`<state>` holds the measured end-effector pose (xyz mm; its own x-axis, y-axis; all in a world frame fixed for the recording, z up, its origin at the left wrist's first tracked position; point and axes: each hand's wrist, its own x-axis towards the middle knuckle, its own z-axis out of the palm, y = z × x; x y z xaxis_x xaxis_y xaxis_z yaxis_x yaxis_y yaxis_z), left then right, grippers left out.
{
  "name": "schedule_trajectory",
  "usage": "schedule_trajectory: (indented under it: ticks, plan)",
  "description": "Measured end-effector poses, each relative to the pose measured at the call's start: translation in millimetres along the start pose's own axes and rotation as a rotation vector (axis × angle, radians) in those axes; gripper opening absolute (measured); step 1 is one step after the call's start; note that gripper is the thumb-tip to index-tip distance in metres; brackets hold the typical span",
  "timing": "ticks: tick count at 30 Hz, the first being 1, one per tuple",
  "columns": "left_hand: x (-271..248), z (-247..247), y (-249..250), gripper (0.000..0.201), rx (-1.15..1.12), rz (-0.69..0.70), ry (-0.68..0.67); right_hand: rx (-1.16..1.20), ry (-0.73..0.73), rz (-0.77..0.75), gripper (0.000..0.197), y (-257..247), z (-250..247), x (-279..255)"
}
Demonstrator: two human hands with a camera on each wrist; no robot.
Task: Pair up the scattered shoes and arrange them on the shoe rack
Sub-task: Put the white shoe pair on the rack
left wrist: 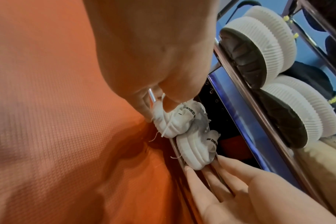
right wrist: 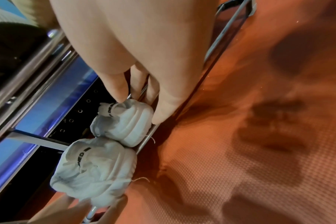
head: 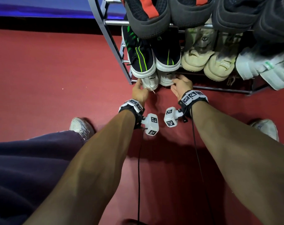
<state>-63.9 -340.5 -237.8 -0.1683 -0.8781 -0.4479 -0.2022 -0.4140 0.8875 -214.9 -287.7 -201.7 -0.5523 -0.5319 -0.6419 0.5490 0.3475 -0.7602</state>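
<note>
Here, your left hand pinches the heel of the left white shoe between thumb and fingers, while your right hand lies open, straight fingers touching the heel of the right white shoe. Both shoes sit touching on the bottom tier of the shoe rack, at its left end.

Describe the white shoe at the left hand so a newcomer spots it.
Find the metal shoe rack, then its lowest rail at the left end, under the black shoes with green stripes. Two white shoes sit heel-out; the left white shoe, pinched by the left hand, is nearest the side frame, lace dangling.
</note>
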Motion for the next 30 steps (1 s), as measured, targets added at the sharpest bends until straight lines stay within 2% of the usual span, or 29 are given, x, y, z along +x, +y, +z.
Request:
schedule_trajectory:
  ticks: [4,7,10,14,16,20,22,24,26,30]
  plan:
    - [3.4,2.0,7.2,0.067,-0.019,-0.014,-0.023,-0.062,-0.041,0.057,0.026,0.4,7.0,-1.5]
    - [10.7,3.7,2.6,0.074,0.051,-0.029,-0.038,-0.197,-0.047,0.073,0.039,2.9,8.1,-1.6]
    - [7.2,4.3,9.1,0.076,0.177,-0.039,0.040,-0.346,0.020,0.006,0.046,1.2,8.2,-1.4]
    - [-7.7,4.6,28.1,0.042,0.258,0.058,0.264,-0.654,0.160,-0.083,0.038,-1.7,11.7,-8.4]
    - [-14.2,3.5,32.7,0.032,0.312,0.108,0.302,-0.768,0.186,-0.094,0.033,-2.3,12.9,-16.4]
    - [-29.9,-1.5,40.1,0.026,0.399,0.126,0.320,-0.964,0.016,-0.022,0.028,-8.1,16.9,-39.4]
    - [-43.2,-8.7,47.1,0.024,0.400,0.147,0.343,-0.985,-0.082,0.012,0.045,-12.2,16.1,-43.5]
    - [-59.6,-20.0,55.6,0.021,0.374,0.156,0.368,-1.018,-0.138,0.020,0.053,-16.1,12.9,-38.7]
    - [-75.8,-31.5,65.3,0.015,0.334,0.174,0.396,-1.082,-0.159,-0.001,0.049,-26.3,8.4,-44.1]
    - [-119.9,-46.9,106.4,0.016,0.205,0.322,0.388,-1.077,-0.258,-0.045,0.032,-75.1,10.5,-114.9]
